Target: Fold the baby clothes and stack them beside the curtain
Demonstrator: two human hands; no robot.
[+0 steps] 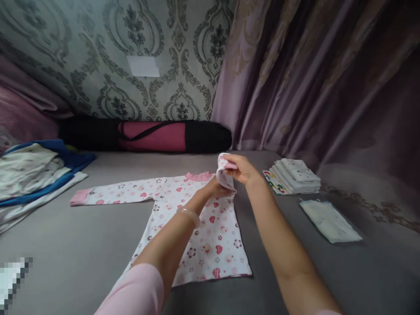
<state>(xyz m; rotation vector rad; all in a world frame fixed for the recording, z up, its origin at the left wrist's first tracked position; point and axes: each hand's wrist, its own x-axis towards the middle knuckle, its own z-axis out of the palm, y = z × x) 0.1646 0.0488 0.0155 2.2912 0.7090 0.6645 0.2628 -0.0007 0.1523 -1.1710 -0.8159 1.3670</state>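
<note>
A white long-sleeved shirt (206, 245) with pink hearts and flowers lies spread on the grey surface, its pink collar away from me. One sleeve stretches out to the left, ending in a pink cuff. My right hand (242, 169) pinches the pink cuff of the other sleeve, raised above the shirt's right shoulder. That sleeve is bent back toward the body. My left hand (218, 188) is at the right shoulder beneath the lifted sleeve; its fingers are mostly hidden by the fabric.
Folded white cloths (293, 177) are stacked at the right, near a flat packet (330, 221). Piled clothes (31, 175) lie at the left. A black and dark-pink long bag (157, 136) lies along the wall, beside purple curtains (295, 78).
</note>
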